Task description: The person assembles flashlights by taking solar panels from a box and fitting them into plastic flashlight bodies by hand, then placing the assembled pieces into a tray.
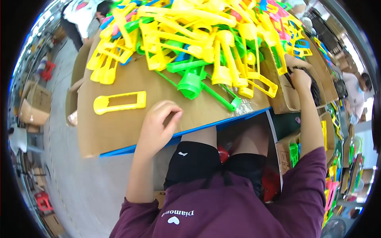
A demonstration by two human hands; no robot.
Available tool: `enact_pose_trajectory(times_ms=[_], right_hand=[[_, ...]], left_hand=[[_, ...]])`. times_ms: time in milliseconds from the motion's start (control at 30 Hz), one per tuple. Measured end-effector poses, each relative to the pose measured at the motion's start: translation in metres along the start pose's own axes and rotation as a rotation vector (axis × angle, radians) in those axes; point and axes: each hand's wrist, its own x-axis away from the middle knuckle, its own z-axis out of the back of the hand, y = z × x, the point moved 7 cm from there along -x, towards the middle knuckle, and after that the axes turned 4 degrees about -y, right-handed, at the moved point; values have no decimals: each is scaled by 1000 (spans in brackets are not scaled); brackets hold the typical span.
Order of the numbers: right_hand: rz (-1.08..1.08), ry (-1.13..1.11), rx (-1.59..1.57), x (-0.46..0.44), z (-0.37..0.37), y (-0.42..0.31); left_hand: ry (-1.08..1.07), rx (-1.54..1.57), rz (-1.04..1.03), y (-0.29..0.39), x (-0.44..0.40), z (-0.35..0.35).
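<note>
My left hand (159, 120) hovers near the front edge of the cardboard-covered table (119, 133). Its fingers are curved with a gap to the thumb, and nothing shows between them. Just to its left lies a single yellow plastic piece (120, 102), a long open frame with a rounded end. My right hand (300, 78) reaches into a cardboard box (286, 93) at the table's right side. Its fingers are bent down at dark pieces (314, 89); what exactly they grip is hidden. Ahead is a heap of yellow plastic pieces (224, 41), with a green piece (190, 84) at its front.
Blue and pink pieces are mixed into the heap. A box with green parts (293, 154) stands below my right arm. One person (81, 16) is at the upper left, another (353, 89) at the far right. Cartons (35, 104) and red stools (43, 201) line the left side.
</note>
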Motion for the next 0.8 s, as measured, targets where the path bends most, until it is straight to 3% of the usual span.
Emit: enact_pose_trajectory(times_ms=[33, 100, 133, 233, 300, 367, 433, 500, 600, 700, 800], right_hand=[[-103, 73, -9, 5, 19, 6], [-211, 299, -327, 20, 68, 17], [-128, 459, -465, 20, 92, 18], [103, 541, -1068, 83, 176, -39], [272, 677, -890, 167, 232, -103], [661, 920, -584, 233, 247, -151], [843, 810, -718, 262, 229, -171], [894, 762, -659, 285, 216, -182], [932, 735, -707, 306, 197, -176], [890, 529, -948, 304, 192, -156], [762, 258, -1735, 292, 151, -135]], left_hand=[[-3, 15, -1, 0, 0, -2], [30, 26, 13, -3, 0, -1], [59, 61, 32, -3, 0, -1], [177, 232, 76, 6, 4, -5], [231, 508, 222, 22, 13, -24], [60, 579, 49, 60, 10, -46], [61, 811, -71, 90, 5, -56], [112, 774, -141, 105, 2, -54], [119, 655, -62, 104, 5, -63], [-100, 718, 99, 99, 13, -72], [-297, 1103, 280, 96, 16, -88]])
